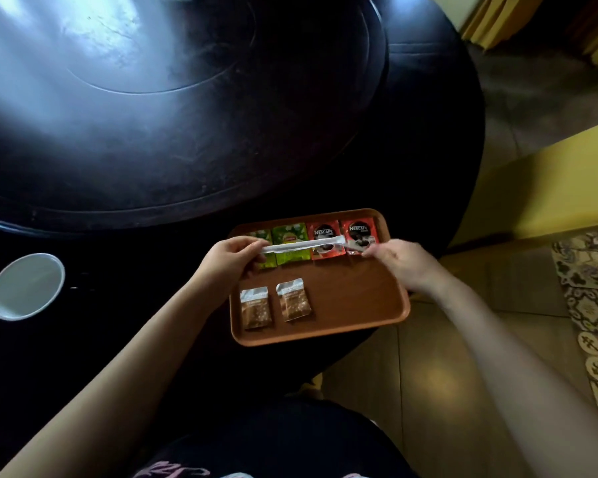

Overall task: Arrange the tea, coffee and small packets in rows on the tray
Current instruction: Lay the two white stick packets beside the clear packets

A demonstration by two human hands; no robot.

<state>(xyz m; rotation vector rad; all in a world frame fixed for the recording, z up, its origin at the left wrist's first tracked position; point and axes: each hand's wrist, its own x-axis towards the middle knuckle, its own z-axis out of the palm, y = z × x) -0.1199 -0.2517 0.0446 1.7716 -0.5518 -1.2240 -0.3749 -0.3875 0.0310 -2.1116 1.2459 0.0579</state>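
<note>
A brown tray (359, 305) sits at the near edge of a dark round table. Its far row holds two green tea packets (289, 236) and two red Nescafe coffee packets (325, 232). Two small brown packets (256, 310) lie side by side in the near left part of the tray. My left hand (230, 258) pinches the left end of a long thin white wrapped stick (304, 246) held level above the far row. My right hand (399, 262) holds its right end, blurred. The leftmost tea packet is partly hidden by my left hand.
A white paper cup (26, 286) stands on the table to the left of the tray. The dark table (152, 150) has a raised round centre. The tray's right edge overhangs toward a tiled floor (463, 339) and a yellow wall (549, 188).
</note>
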